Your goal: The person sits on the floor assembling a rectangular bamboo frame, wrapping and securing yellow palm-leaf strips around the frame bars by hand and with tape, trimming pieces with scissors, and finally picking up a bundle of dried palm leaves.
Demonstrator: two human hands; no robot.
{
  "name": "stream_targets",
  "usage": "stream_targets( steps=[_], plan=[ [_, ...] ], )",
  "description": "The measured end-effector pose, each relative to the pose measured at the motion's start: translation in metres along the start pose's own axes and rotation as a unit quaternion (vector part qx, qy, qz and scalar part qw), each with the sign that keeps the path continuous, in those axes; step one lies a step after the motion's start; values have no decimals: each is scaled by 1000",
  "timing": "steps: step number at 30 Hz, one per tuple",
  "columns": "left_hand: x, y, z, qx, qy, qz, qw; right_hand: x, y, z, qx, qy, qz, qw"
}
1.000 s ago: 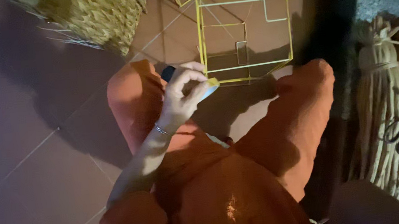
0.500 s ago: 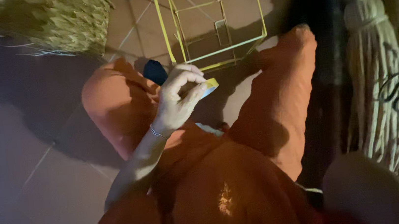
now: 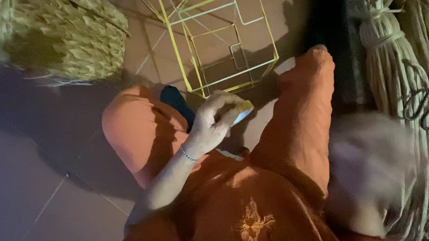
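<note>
My left hand (image 3: 213, 119) is curled around a small flat yellow object with a pale blue edge (image 3: 241, 113), held between my knees in orange cloth. Just beyond it a yellow wire frame (image 3: 223, 40) shaped like a box stands on the tiled floor, its near edge close to my fingers. A dark blue thing (image 3: 176, 102) lies by my left knee. My right hand (image 3: 374, 173) is a pale blur at the lower right, beside my right leg; its fingers cannot be made out.
A woven straw basket (image 3: 57, 38) sits at the top left. Bundles of tied straw (image 3: 394, 59) lie along the right, with dark scissors (image 3: 428, 104) resting on them. Brown floor tiles (image 3: 38, 208) spread to the left.
The view has drifted, so the wire frame and basket sit differently in the picture. My left hand keeps its hold on the yellow object. The blurred right hand has risen further into view.
</note>
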State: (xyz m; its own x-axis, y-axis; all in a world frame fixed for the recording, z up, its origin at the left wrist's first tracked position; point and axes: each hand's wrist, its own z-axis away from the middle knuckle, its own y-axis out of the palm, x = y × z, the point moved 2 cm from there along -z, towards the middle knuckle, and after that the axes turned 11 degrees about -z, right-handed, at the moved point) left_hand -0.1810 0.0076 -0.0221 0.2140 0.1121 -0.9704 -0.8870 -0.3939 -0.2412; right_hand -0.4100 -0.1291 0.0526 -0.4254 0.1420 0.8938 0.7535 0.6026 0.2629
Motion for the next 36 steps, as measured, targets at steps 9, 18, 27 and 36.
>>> stream_targets(
  steps=[9, 18, 27, 36],
  plan=[
    [-20, 11, -6, -45, 160, -175, 970, -71, 50, -15, 126, 38, 220, 967],
    [-22, 17, -5, -39, 131, -183, 974, -94, 38, -12, 94, 62, 236, 965],
    [-20, -1, -2, 33, 92, -138, 985, -139, 22, -43, -37, 44, 109, 992],
    [-32, -4, -29, 15, 6, -102, 995, -151, 31, -51, -80, -63, 180, 978]
  ],
)
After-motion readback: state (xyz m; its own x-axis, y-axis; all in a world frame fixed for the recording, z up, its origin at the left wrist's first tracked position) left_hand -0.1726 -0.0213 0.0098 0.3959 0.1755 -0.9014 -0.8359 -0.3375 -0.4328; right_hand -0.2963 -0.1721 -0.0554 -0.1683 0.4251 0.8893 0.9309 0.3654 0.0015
